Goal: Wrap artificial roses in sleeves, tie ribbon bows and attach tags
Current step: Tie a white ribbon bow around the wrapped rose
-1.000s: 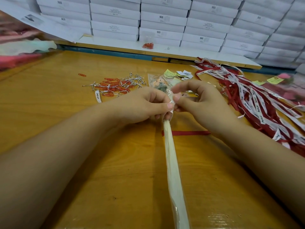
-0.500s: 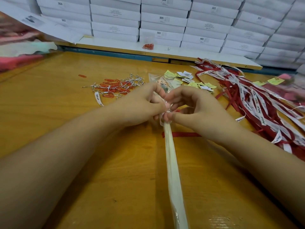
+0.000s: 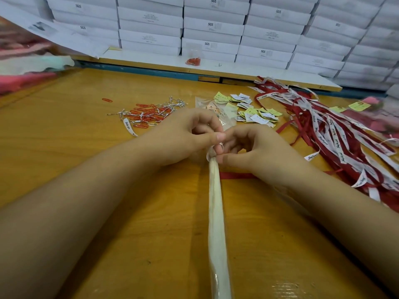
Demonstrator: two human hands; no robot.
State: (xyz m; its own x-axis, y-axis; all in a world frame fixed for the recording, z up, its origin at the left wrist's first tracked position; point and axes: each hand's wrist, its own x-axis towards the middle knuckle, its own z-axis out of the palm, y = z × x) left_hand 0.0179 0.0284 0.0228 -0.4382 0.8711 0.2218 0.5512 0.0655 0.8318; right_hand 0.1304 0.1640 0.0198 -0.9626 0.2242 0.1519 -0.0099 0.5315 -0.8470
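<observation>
Both hands are together at the middle of the table (image 3: 90, 173), fingertips meeting. The left hand (image 3: 183, 138) is curled round the neck of the wrapped rose (image 3: 216, 212), thumb laid across the top. The right hand (image 3: 259, 151) pinches the same spot from the other side, fingers bent inward. What the fingertips hold there besides the wrapping is too small to tell.

The wrapped rose lies lengthwise, its long axis running from the bottom edge of the view, near the person, straight away to the hands. The cream stem end points at the person. The flower end points away, where the clear sleeve (image 3: 216, 111) shows beyond the knuckles; the flower itself is mostly hidden.

A red ribbon (image 3: 235, 175) lies flat on the table, crosswise to the stem, just below the right hand.

Beyond the hands: paper clips (image 3: 146, 112) mixed with silver wire ties (image 3: 172, 104) on the left, tags (image 3: 257, 114) in the middle, a ribbon heap (image 3: 336, 137) on the right. White boxes (image 3: 212, 24) are stacked behind.
</observation>
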